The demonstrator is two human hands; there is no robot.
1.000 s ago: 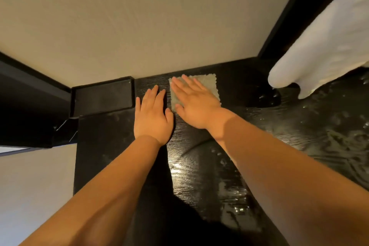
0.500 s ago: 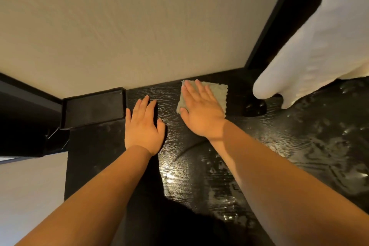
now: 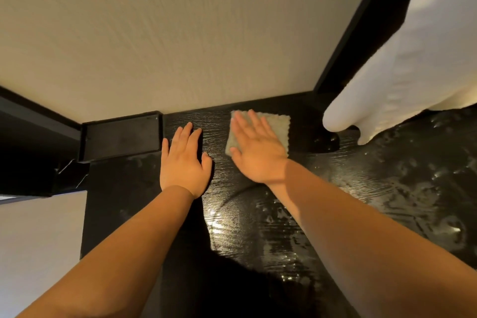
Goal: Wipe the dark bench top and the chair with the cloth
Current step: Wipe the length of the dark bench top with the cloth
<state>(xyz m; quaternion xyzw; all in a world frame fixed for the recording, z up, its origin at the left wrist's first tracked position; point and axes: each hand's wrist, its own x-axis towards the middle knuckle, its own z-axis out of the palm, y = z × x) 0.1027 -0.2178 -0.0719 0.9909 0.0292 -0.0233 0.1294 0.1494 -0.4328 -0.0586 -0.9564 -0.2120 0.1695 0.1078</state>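
We find the cloth [image 3: 280, 125] lying flat on the dark worktop [image 3: 258, 230] at its far edge, close to the wall [image 3: 180, 33], directly under the right hand [image 3: 258, 153]. That hand presses on it with straight, spread fingers, nothing curled round it. The cloth's right and far margins show beyond the fingers. The cloth is nearly square, so it has no clear long axis, and its edges run roughly parallel to the wall. The left hand [image 3: 184, 164] rests flat and empty on the bare worktop, just right of a black tray [image 3: 121, 137] and apart from the cloth. The right hand is thus the working hand. The wet streaks lie to its right and on the near side, below a hanging white fabric [image 3: 400, 72], so we judge the stroke to run rightward. Compared with one second earlier, the right hand and cloth sit slightly further right and the gap between the hands is wider, while the left hand has not shifted relative to the tray. No chair is in view.
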